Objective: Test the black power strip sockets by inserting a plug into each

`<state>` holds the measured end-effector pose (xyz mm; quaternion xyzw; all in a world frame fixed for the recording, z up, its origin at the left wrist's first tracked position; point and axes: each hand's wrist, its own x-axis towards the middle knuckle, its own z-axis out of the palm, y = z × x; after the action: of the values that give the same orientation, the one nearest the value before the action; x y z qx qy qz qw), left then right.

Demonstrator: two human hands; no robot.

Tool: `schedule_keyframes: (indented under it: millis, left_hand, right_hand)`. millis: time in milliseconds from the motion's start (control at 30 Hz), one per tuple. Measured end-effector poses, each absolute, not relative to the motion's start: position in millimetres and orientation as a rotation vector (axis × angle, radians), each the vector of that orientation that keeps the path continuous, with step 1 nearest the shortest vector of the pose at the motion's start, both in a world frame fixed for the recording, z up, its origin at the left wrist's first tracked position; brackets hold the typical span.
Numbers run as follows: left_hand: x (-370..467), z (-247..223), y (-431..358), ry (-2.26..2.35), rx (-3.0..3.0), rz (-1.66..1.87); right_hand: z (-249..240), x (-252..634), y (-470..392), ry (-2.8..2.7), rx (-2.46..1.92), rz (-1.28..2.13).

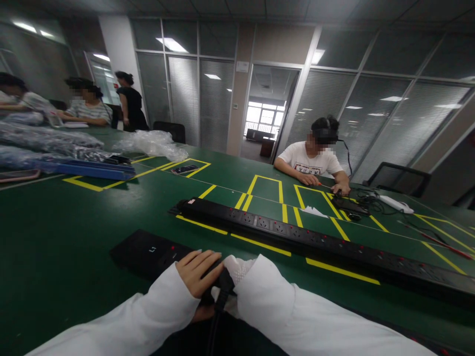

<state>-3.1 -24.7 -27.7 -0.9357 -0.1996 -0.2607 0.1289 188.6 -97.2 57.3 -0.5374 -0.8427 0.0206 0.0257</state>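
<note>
A long black power strip (143, 249) marked "L1" lies nearest me, running to the right under my right sleeve. My left hand (200, 272) wraps over it, fingers across the top and thumb at the near side. My right hand (237, 269), in what looks like a white dotted glove, closes round a black plug (225, 282) at the strip; its fingers are mostly hidden. From the plug a black cable (213, 326) hangs down toward me. Whether the plug's pins sit in a socket cannot be seen.
A second long black power strip (282, 227) lies crosswise beyond my hands. Yellow tape marks the green table (89, 217). A blue bar (100, 169) and plastic wrap (152, 143) are at left. Across the table, a person (311, 158) handles a tool; other people are at far left.
</note>
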Motion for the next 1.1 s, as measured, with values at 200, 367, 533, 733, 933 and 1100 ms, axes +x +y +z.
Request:
schedule_keyframes:
  millis: [200,367,533,733,933,1100]
  left_hand:
    - [-3,-25,-26,-0.57,-2.713,-0.758]
    - [-3,-21,-28,-0.585,-2.724,-0.754]
    - [-3,-23,-27,-0.572,-2.729,-0.755]
    - [-2,-30,-24,-0.555,-2.713,-0.828]
    - [-1,-31,-24,-0.572,-2.709,-0.791]
    - [-2,-31,-24,-0.582,-2.723,-0.788]
  right_hand:
    - [57,188,-96,-2.601,-1.654,0.065]
    - [59,188,-97,-2.602,-1.654,0.073]
    - [61,188,-98,-2.606,-1.663,0.078]
    - [59,188,-97,-2.612,-1.678,0.09]
    - [60,188,-98,-2.613,-1.685,0.094]
    - [60,188,-96,-2.619,-1.679,0.09]
